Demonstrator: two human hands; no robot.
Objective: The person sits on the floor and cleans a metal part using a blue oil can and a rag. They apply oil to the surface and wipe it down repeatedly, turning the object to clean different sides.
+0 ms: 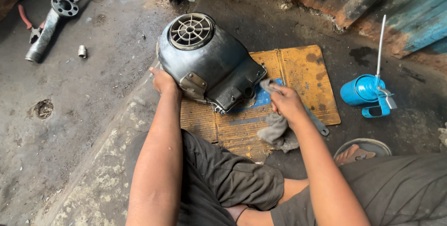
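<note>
A dark grey metal engine cover with a round slotted vent stands tilted on a piece of yellow-brown cardboard. My left hand grips the cover's lower left edge and holds it up. My right hand is closed on a grey rag, pressing one end of it against the cover's lower right edge while the other end hangs onto the cardboard. A flat metal wrench lies on the cardboard, partly under my right wrist.
A blue oil can with a long thin spout lies on the floor at right. A metal tube with a round flange, red-handled pliers and a small socket lie at upper left. Rusty blue sheet metal stands behind.
</note>
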